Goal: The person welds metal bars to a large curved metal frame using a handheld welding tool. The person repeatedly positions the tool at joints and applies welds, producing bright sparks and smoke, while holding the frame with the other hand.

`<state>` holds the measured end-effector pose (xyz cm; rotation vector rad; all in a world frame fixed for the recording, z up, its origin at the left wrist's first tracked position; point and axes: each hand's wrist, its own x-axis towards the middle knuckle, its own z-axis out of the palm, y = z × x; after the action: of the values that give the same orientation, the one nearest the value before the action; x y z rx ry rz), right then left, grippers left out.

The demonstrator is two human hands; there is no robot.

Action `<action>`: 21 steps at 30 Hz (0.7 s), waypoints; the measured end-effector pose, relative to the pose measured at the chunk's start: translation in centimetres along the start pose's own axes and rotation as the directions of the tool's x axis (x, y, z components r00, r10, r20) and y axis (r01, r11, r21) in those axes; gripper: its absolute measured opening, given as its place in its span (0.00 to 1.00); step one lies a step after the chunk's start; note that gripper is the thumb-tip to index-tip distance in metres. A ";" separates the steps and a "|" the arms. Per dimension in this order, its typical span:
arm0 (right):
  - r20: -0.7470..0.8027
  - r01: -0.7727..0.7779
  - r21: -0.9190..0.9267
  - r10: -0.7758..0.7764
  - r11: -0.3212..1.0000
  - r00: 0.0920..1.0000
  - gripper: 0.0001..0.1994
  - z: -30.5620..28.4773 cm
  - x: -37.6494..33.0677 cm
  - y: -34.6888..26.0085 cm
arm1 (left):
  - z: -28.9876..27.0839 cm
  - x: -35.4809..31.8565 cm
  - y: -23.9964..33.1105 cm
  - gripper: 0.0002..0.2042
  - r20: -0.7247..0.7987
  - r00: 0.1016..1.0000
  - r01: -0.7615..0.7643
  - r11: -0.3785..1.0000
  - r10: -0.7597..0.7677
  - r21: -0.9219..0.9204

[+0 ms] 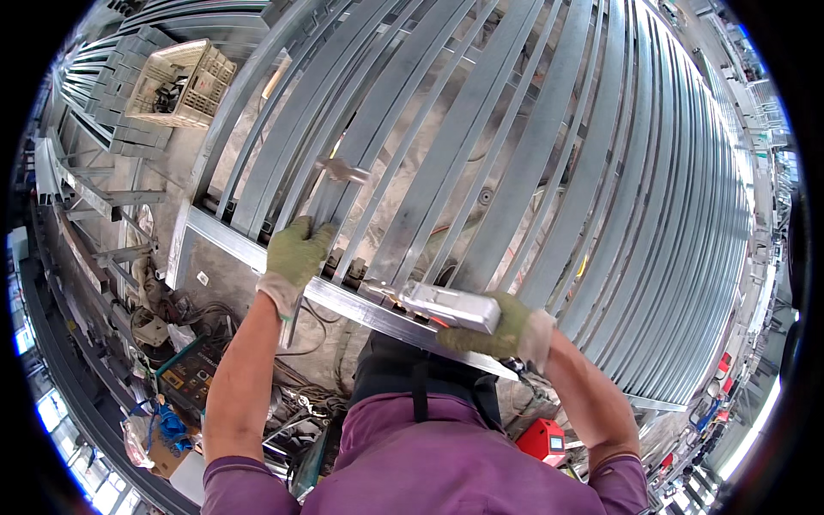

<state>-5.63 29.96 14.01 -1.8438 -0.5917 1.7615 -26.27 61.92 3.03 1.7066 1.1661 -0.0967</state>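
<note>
Many grey metal bars (487, 142) lie lengthwise in a large frame, their near ends by a shiny cross rail (378, 317). My left hand (296, 251), in a green work glove, is at the near end of one bar, thumb and fingers closed about it; the fingertips are partly hidden. A hammer (343, 170) lies across the bars just beyond it, its outline blurred. My right hand (498, 330), also gloved, grips a silver, box-bodied welding gun (451, 306). The gun's nozzle points left, just above the bar ends and rail.
A cream plastic crate (182, 84) with dark small parts stands on stacked metal tubes at far left. Cables and hoses (296, 395) tangle on the floor near left. A red box with a small screen (542, 441) sits near my right side.
</note>
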 end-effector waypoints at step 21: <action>0.130 -0.091 -0.136 0.109 0.987 0.986 0.34 0.9 5.0 2.8 | -3.0 -2.2 -7.8 0.12 -0.292 0.918 0.152 0.918 -0.269 -0.368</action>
<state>-6.39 31.03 8.30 -1.8790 -0.6912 1.9700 -34.43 62.80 0.32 1.3150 1.5263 0.2624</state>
